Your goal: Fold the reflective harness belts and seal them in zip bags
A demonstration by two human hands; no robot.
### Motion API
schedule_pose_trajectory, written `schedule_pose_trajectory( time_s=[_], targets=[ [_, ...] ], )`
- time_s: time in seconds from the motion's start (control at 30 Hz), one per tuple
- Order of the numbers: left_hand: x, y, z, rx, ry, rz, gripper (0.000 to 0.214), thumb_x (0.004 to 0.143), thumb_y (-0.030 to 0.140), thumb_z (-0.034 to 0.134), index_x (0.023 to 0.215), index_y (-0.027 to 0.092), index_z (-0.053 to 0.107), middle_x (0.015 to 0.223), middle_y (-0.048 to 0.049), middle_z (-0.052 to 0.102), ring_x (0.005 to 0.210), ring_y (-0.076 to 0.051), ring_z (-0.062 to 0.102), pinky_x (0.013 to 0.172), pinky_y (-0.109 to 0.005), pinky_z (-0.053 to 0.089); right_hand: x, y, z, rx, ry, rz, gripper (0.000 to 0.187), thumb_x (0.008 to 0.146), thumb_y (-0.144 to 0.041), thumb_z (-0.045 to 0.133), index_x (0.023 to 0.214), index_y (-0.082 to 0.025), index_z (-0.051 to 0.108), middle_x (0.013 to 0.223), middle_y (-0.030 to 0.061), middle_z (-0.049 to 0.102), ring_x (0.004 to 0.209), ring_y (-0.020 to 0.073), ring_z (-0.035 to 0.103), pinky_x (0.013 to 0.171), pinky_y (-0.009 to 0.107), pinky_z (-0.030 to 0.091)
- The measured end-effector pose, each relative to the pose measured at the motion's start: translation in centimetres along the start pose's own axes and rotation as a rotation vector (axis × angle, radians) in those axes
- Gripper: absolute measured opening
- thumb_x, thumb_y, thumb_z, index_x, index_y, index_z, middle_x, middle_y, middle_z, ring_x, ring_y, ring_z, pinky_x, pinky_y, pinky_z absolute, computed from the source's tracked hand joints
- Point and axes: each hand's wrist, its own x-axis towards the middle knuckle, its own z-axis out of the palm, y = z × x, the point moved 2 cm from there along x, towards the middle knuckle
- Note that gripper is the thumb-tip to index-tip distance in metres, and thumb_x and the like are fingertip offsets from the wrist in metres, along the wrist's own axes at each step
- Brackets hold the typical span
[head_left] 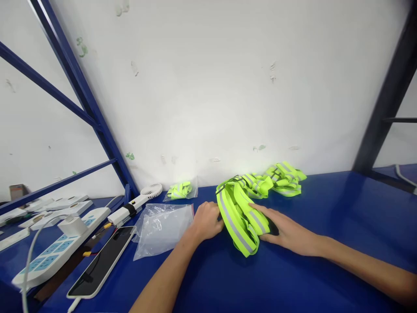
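The right hand was clamped on a neon-yellow reflective strap bundle, which sat between both hands over the blue worktop. The left hand curled against the bundle's left edge; whether it gripped anything, I could not tell. More reflective strapping lay behind, near the white wall. Clear plastic bags lay beside the left hand.

Place: workshop or storeroom-type workspace, exact kind uncertain. Evidence: painted blue metal rack frame with slanting braces; broad, smooth, glossy blue worktop; plain white wall, chipped and patched with green spots; long white multi-socket power strip with pale-blue outlet faces; flat clear plastic bags; several bundles of fluorescent yellow-green fabric bands with grey reflective stripes.
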Motion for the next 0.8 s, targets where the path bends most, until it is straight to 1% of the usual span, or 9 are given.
schedule_pose_trajectory(
  time_s=[0.1,0.27,0.37,0.43,0.53,0.6,0.67,0.73,0.8],
  targets=[
    [0.0,-0.2,0.1,0.004,0.082,0.025,0.013,0.076,0.024,0.053,0.066,0.019,0.06,0.071,-0.007,0.063,0.069,-0.021,0.058,0.064,-0.031,0.038,1.3,-0.9,0.3,0.298,0.049,0.024,0.064,0.079,-0.041,0.067,0.138,-0.028,0.046,0.132,0.0081,0.057,0.124,0.0336,0.05,0.103,0.048,0.04],
    [-0.3,-1.3,-1.4,-0.013,0.439,0.007,0.022,0.078,0.027,0.052,0.058,0.02,0.05,0.061,-0.0057,0.054,0.062,-0.019,0.051,0.061,-0.032,0.037,2.7,-4.9,-1.5,0.543,0.268,0.071,0.053,0.075,-0.044,0.072,0.123,-0.027,0.06,0.122,0.0084,0.064,0.124,0.0339,0.049,0.095,0.044,0.047],
    [-0.8,-0.5,-3.4,-0.1,0.686,0.021,0.014,0.074,0.031,0.058,0.081,0.019,0.054,0.074,-0.0054,0.056,0.073,-0.021,0.054,0.067,-0.034,0.043,3.0,-7.3,-3.3,0.634,0.375,0.058,0.039,0.074,-0.046,0.072,0.106,-0.024,0.07,0.11,0.0082,0.069,0.107,0.0295,0.06,0.084,0.037,0.051],
    [-1.1,0.8,-5.2,-0.152,0.837,0.042,0.042,0.069,0.033,0.065,0.105,0.02,0.048,0.097,-0.0089,0.055,0.091,-0.024,0.055,0.077,-0.038,0.045,3.2,-8.7,-4.4,0.728,0.422,0.087,0.035,0.073,-0.046,0.073,0.098,-0.021,0.072,0.099,0.0077,0.071,0.094,0.0253,0.064,0.075,0.033,0.052],
    [-1.2,3.2,-8.2,-0.156,0.997,0.057,0.068,0.066,0.032,0.071,0.123,0.023,0.036,0.125,-0.0141,0.041,0.116,-0.029,0.046,0.09,-0.045,0.043,3.1,-10.8,-5.9,0.806,0.449,0.098,0.037,0.074,-0.046,0.072,0.099,-0.018,0.072,0.093,0.008,0.072,0.086,0.0218,0.065,0.071,0.03,0.053],
    [-0.8,4.5,-10.2,-0.138,0.975,0.043,0.067,0.07,0.029,0.069,0.128,0.025,0.037,0.135,-0.015,0.034,0.126,-0.032,0.038,0.096,-0.047,0.04,2.7,-12.2,-6.9,0.795,0.421,0.058,0.038,0.076,-0.047,0.07,0.1,-0.017,0.071,0.092,0.0085,0.071,0.084,0.0208,0.065,0.069,0.029,0.053],
    [-0.1,5.4,-12.1,-0.153,0.858,0.058,0.049,0.077,0.024,0.061,0.124,0.026,0.047,0.136,-0.0129,0.039,0.126,-0.031,0.039,0.098,-0.046,0.038,2.0,-13.8,-8.1,0.733,0.332,0.012,0.043,0.081,-0.052,0.062,0.105,-0.017,0.07,0.088,0.0082,0.071,0.076,0.02,0.065,0.059,0.028,0.052],
    [0.6,6.1,-14.0,-0.251,0.762,0.114,0.031,0.082,0.021,0.054,0.112,0.024,0.057,0.123,-0.0099,0.054,0.115,-0.027,0.05,0.096,-0.042,0.04,1.0,-15.6,-9.4,0.594,0.236,-0.028,0.05,0.084,-0.057,0.055,0.112,-0.018,0.067,0.082,0.0072,0.07,0.065,0.0194,0.064,0.046,0.026,0.047],
    [1.3,6.7,-16.0,-0.44,0.694,0.161,0.021,0.085,0.024,0.052,0.103,0.021,0.061,0.104,-0.0064,0.064,0.098,-0.022,0.058,0.088,-0.036,0.044,-0.2,-17.6,-11.0,0.407,0.202,-0.068,0.052,0.082,-0.057,0.057,0.115,-0.019,0.065,0.074,0.0051,0.068,0.058,0.0185,0.062,0.041,0.024,0.041]
  ],
)
